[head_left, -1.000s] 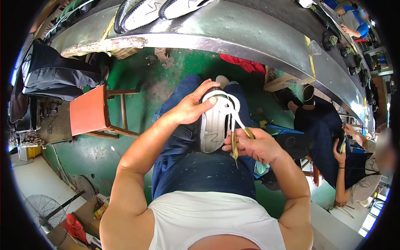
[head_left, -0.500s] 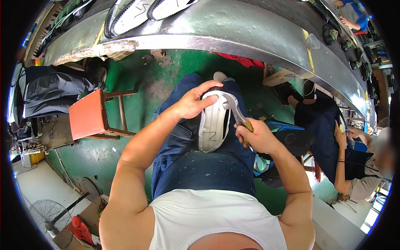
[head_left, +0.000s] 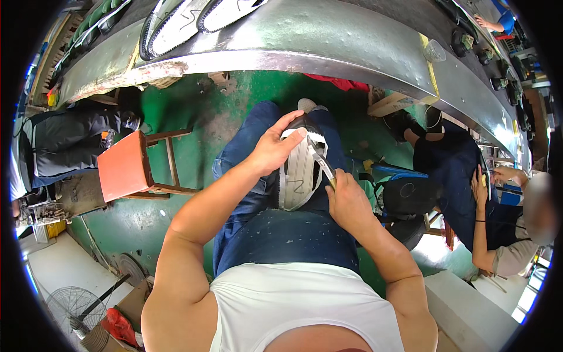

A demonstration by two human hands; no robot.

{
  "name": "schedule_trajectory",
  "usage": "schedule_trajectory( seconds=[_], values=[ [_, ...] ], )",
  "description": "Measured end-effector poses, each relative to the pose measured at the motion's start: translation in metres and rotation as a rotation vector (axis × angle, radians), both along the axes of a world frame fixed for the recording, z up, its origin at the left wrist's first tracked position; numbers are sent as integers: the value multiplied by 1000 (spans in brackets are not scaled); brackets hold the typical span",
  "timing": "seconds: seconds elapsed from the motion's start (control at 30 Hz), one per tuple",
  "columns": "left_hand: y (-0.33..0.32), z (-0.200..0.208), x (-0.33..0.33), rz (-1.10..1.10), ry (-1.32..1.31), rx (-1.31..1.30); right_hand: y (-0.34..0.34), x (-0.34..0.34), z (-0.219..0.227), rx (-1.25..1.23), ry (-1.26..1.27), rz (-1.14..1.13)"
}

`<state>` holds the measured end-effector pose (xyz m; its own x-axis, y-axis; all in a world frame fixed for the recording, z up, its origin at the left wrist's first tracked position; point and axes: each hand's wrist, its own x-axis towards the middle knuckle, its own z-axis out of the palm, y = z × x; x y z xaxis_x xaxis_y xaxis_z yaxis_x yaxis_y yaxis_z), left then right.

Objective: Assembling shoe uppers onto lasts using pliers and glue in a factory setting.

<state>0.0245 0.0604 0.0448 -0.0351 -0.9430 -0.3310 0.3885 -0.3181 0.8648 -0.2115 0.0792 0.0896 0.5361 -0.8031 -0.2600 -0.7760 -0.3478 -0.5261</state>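
Shoe (head_left: pixel 298 176), one: underside up, pale strip lengthwise with a hand-drawn mark, dark at the far end. Location: on the seated person's lap, between the jeans-clad thighs (head_left: pixel 258 120), near end beside a speckled dark blue cloth (head_left: pixel 281 240); the thighs appear to serve as a cradle, leaving the underside exposed to both hands.

Left hand (head_left: pixel 272 151): fingers bent over the far end, thumb pressed on the pale rim, pinching the shoe between them; presumably so held to resist tipping or sliding.

Right hand (head_left: pixel 350 202): fingers wrapped around the handles of metal pincers (head_left: pixel 321 161), gripped low, probably for leverage and a clear line to the shoe. Pincer head at the shoe's far right edge; whether its jaws bite the rim cannot be told.

Desk (head_left: pixel 328 35), metal-topped, beyond the knees: bears two further pale-bottomed shoes (head_left: pixel 176 26) at its left, likewise underside up, seemingly within arm's reach, and a clear cup (head_left: pixel 434 51) at its right.

Surroundings: orange-seated stool (head_left: pixel 123 164) at left on the green floor (head_left: pixel 193 97); wire-caged fan (head_left: pixel 70 302) and red bag (head_left: pixel 120 325) at lower left; co-worker's hand (head_left: pixel 480 186) at far right.
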Motion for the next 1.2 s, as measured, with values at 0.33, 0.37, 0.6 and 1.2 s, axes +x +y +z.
schedule_trajectory(
  seconds=[0.33, 0.37, 0.6, 1.2],
  values=[
    [72, 39, -3, -164, -519, -711, 10, -22, 10, 263, -804, -227],
    [80, 41, -7, -251, -584, -735, 8, -10, 6, 263, -911, -239],
    [89, 43, -28, -345, -673, -992, 32, -11, -6, 251, -899, -112],
    [58, 53, -23, -442, -791, -916, -2, -7, 1, 293, -919, -157]
  ],
)
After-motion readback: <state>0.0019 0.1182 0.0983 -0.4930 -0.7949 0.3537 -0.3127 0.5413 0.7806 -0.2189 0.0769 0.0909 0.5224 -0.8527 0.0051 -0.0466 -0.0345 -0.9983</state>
